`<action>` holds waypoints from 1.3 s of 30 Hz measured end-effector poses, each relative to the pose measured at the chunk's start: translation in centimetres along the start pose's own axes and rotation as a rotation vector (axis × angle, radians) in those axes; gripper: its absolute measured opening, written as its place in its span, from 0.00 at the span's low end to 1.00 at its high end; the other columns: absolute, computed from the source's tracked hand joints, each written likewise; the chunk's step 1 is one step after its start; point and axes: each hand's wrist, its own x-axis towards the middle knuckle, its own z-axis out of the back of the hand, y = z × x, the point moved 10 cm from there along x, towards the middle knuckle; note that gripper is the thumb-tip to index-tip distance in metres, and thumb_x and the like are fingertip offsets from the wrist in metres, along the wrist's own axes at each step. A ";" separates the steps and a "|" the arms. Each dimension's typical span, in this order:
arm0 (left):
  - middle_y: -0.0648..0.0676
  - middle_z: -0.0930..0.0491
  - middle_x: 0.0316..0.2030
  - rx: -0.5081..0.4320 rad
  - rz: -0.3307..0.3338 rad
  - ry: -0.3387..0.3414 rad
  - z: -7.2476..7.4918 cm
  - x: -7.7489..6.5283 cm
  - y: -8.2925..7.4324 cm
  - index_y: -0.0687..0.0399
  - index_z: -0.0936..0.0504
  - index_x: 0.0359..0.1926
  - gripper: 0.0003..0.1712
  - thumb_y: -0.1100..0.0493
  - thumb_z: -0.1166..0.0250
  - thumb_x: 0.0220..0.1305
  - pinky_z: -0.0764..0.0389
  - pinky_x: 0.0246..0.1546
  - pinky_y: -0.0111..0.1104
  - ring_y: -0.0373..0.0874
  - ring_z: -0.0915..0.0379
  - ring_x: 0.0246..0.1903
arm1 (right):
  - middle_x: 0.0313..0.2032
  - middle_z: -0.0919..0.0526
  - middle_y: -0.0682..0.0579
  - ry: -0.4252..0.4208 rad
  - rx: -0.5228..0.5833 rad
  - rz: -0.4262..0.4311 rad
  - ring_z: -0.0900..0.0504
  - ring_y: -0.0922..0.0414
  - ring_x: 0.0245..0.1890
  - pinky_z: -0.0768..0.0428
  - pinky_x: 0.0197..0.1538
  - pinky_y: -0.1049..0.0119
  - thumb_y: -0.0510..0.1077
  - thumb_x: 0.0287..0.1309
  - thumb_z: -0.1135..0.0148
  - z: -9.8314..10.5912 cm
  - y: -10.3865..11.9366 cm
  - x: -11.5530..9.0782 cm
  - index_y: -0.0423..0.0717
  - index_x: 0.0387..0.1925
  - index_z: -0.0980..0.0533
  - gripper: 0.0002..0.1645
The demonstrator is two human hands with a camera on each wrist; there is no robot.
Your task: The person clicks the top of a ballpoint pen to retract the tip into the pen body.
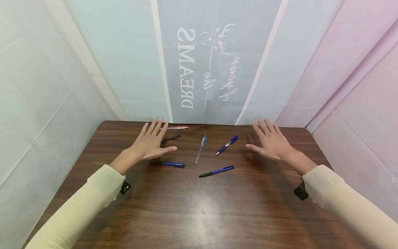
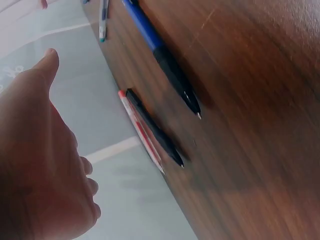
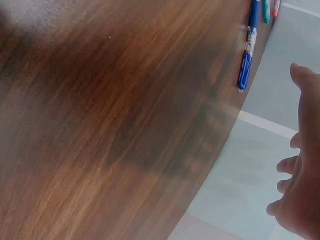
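Observation:
Several pens lie scattered on a brown wooden table. My left hand (image 1: 151,144), fingers spread, hovers over the left group and holds nothing. Partly behind it in the head view are a red-capped clear pen (image 1: 178,128) and a black pen (image 1: 171,138); both show fully in the left wrist view. Just below that hand is a blue pen with a black grip (image 1: 168,164). A teal-topped clear pen (image 1: 200,149) and a second blue-and-black pen (image 1: 216,171) lie mid-table. Right of them rests a dark blue pen (image 1: 227,145). My right hand (image 1: 273,141), also spread and holding nothing, is above the table beside it.
The wooden table (image 1: 199,214) ends at a light blue cloth (image 1: 133,69) with mirrored lettering. Pale fabric walls (image 1: 37,103) close in the left and right sides. A small black device (image 1: 301,192) sits at each wrist, under pale sleeves.

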 end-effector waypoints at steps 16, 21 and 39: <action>0.64 0.67 0.85 0.012 -0.095 -0.003 -1.6 -0.7 -3.1 0.57 0.61 0.86 0.64 0.19 0.50 0.70 0.64 0.83 0.58 0.61 0.69 0.84 | 0.80 0.44 0.32 -0.065 -0.021 0.112 0.50 0.34 0.82 0.48 0.80 0.30 0.73 0.70 0.40 -0.7 2.9 -1.5 0.38 0.82 0.44 0.58; 0.63 0.65 0.85 0.020 -0.130 -0.023 -2.0 -1.2 -4.8 0.56 0.59 0.86 0.64 0.18 0.49 0.69 0.63 0.84 0.56 0.59 0.66 0.84 | 0.80 0.43 0.33 -0.068 -0.033 0.153 0.49 0.34 0.81 0.47 0.80 0.31 0.71 0.70 0.39 -1.0 3.9 -1.9 0.38 0.82 0.44 0.57; 0.60 0.64 0.85 0.007 -0.259 -0.004 -3.9 -2.2 -9.6 0.54 0.56 0.86 0.64 0.19 0.44 0.68 0.60 0.84 0.55 0.56 0.68 0.84 | 0.68 0.25 0.35 -0.191 -0.038 0.368 0.27 0.37 0.68 0.25 0.67 0.34 0.67 0.67 0.33 -1.6 7.3 -3.3 0.38 0.76 0.32 0.50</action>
